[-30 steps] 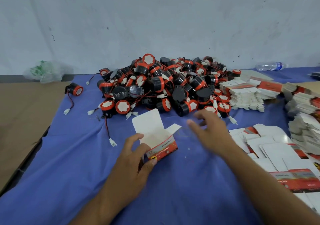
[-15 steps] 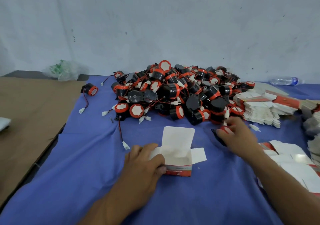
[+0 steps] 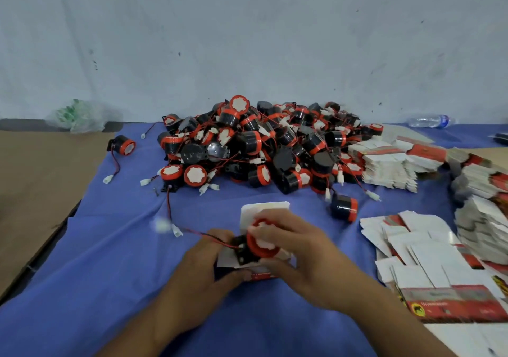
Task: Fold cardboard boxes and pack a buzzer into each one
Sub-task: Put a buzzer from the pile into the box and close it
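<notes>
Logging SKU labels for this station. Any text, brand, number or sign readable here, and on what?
None can be quoted.
Flat box blank: red band with print, blurred; yellow round emblem with a dark figure, no legible words.
Box held by the left hand: red strip print, too small.
Water bottle: label blurred.

Two hands (image 3: 209,271), one open box (image 3: 264,210), one bottle (image 3: 430,121), countless buzzers (image 3: 247,142).

I hold one buzzer (image 3: 257,246) — black body, red ring, white face — at the mouth of the small cardboard box (image 3: 259,272), whose white lid flap (image 3: 264,209) stands open behind. Its red-black wire (image 3: 209,236) trails left.
</notes>
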Demonstrator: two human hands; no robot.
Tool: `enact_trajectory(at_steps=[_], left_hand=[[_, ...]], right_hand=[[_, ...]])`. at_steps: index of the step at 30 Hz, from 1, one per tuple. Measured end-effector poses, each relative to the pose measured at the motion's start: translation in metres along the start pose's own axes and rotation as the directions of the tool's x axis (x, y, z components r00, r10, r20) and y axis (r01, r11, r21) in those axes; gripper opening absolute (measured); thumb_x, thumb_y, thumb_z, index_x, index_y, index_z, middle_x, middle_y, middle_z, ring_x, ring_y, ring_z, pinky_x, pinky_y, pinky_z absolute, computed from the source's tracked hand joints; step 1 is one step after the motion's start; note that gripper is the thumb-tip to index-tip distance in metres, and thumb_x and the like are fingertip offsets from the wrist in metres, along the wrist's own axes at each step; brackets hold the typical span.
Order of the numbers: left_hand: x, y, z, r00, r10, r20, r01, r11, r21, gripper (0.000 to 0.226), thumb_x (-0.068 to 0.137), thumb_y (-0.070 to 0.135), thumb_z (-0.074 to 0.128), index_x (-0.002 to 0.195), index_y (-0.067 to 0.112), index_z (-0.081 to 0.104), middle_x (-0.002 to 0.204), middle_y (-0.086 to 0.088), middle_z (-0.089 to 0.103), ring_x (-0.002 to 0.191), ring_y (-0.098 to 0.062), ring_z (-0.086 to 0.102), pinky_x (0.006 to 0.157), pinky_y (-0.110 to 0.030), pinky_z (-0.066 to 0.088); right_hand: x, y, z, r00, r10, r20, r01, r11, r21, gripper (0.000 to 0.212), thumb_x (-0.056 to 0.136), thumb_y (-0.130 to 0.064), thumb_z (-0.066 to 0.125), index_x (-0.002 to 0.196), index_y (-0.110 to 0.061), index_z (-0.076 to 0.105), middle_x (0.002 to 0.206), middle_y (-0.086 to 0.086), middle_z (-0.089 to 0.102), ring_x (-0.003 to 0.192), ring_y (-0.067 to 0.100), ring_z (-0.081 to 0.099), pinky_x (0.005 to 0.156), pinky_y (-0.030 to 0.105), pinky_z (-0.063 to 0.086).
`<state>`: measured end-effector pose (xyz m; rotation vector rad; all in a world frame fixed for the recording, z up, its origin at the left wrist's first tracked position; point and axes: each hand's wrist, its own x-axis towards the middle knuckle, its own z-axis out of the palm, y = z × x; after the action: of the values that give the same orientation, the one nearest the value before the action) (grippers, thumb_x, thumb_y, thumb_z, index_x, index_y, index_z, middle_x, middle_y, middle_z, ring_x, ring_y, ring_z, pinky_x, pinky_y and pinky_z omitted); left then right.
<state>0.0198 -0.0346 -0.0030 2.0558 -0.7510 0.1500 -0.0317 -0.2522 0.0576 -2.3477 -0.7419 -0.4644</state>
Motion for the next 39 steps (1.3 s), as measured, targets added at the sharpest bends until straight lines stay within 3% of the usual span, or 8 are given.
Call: enact_trajectory(at_steps=[6, 10, 15, 24, 28, 32, 35, 39], left_hand=[[0.000, 0.001, -0.001, 0.997, 0.000, -0.072, 0.002, 1.000, 0.024, 0.032, 0.076, 0.032, 0.081, 0.098, 0.035, 0.057, 0.104, 0.021, 0.061, 0.097, 0.000, 0.060, 0.079, -0.011, 0.045], [0.000, 0.004, 0.001, 0.995, 0.072, -0.069, -0.067, 0.995, 0.079, 0.020, 0.080, 0.033, 0.072, 0.096, 0.029, 0.061, 0.103, 0.018, 0.058, 0.099, -0.005, 0.059, 0.084, -0.012, 0.042], [0.001, 0.007, 0.002, 0.993, 0.075, -0.097, -0.067, 0.995, 0.076, 0.029, 0.086, 0.050, 0.056, 0.107, 0.032, 0.063, 0.117, 0.016, 0.057, 0.112, -0.003, 0.055, 0.093, -0.013, 0.041], [0.009, 0.018, 0.012, 0.968, 0.243, 0.069, -0.249, 0.962, 0.108, 0.024, 0.099, 0.018, 0.049, 0.116, 0.018, 0.067, 0.124, 0.003, 0.050, 0.113, -0.016, 0.054, 0.093, -0.029, 0.046], [0.009, 0.024, 0.011, 0.946, 0.282, 0.157, -0.309, 0.932, 0.188, 0.031, 0.098, 0.024, 0.040, 0.119, 0.019, 0.063, 0.124, 0.005, 0.049, 0.112, -0.019, 0.048, 0.096, -0.030, 0.041], [0.006, 0.022, 0.013, 0.983, 0.168, 0.078, -0.176, 0.977, 0.117, 0.022, 0.099, 0.027, 0.045, 0.101, 0.021, 0.067, 0.112, 0.008, 0.054, 0.101, -0.011, 0.052, 0.088, -0.028, 0.043], [0.005, 0.016, 0.012, 1.000, 0.019, 0.002, -0.019, 0.999, -0.028, 0.023, 0.097, 0.023, 0.054, 0.110, 0.026, 0.073, 0.113, 0.014, 0.060, 0.104, -0.005, 0.059, 0.088, -0.020, 0.046], [0.004, 0.014, 0.015, 0.998, 0.060, 0.021, -0.059, 0.998, -0.038, 0.031, 0.100, 0.023, 0.052, 0.128, 0.027, 0.065, 0.123, 0.013, 0.059, 0.114, -0.006, 0.058, 0.095, -0.018, 0.045]], right_hand=[[-0.005, 0.014, 0.003, 0.988, 0.068, 0.140, -0.048, 0.988, -0.146, 0.034, 0.090, 0.002, 0.058, 0.120, -0.010, 0.067, 0.135, 0.004, 0.053, 0.117, 0.019, 0.048, 0.098, 0.016, 0.035], [-0.009, 0.014, 0.011, 0.983, 0.116, 0.144, -0.074, 0.960, -0.268, 0.023, 0.098, -0.013, 0.052, 0.113, -0.017, 0.068, 0.128, 0.001, 0.049, 0.108, 0.023, 0.042, 0.096, 0.036, 0.038], [-0.005, 0.012, 0.010, 0.965, 0.164, 0.203, -0.093, 0.943, -0.319, 0.022, 0.100, -0.037, 0.051, 0.106, -0.024, 0.068, 0.113, -0.007, 0.046, 0.105, 0.021, 0.040, 0.097, 0.037, 0.035], [0.010, -0.001, 0.009, 0.964, 0.261, 0.048, -0.264, 0.960, 0.097, 0.021, 0.096, -0.029, 0.065, 0.115, -0.021, 0.062, 0.099, -0.015, 0.064, 0.087, -0.003, 0.059, 0.073, 0.010, 0.042], [0.016, -0.008, 0.020, 0.942, 0.318, -0.102, -0.275, 0.911, 0.308, 0.021, 0.095, -0.020, 0.066, 0.113, -0.031, 0.059, 0.088, -0.008, 0.068, 0.075, 0.004, 0.062, 0.067, 0.014, 0.048], [0.018, -0.004, 0.021, 0.915, 0.364, -0.174, -0.244, 0.842, 0.481, 0.032, 0.098, -0.007, 0.057, 0.107, -0.037, 0.059, 0.075, 0.003, 0.071, 0.063, 0.014, 0.068, 0.061, 0.025, 0.054], [0.007, 0.006, 0.023, 0.924, 0.248, -0.292, -0.182, 0.955, 0.236, 0.023, 0.098, -0.011, 0.060, 0.106, -0.031, 0.067, 0.083, -0.005, 0.073, 0.073, 0.009, 0.071, 0.067, 0.024, 0.057], [0.002, 0.013, 0.029, 0.947, 0.017, -0.320, -0.063, 0.989, -0.135, 0.020, 0.090, 0.003, 0.068, 0.106, -0.007, 0.075, 0.104, 0.001, 0.071, 0.087, 0.010, 0.064, 0.076, 0.019, 0.052]])
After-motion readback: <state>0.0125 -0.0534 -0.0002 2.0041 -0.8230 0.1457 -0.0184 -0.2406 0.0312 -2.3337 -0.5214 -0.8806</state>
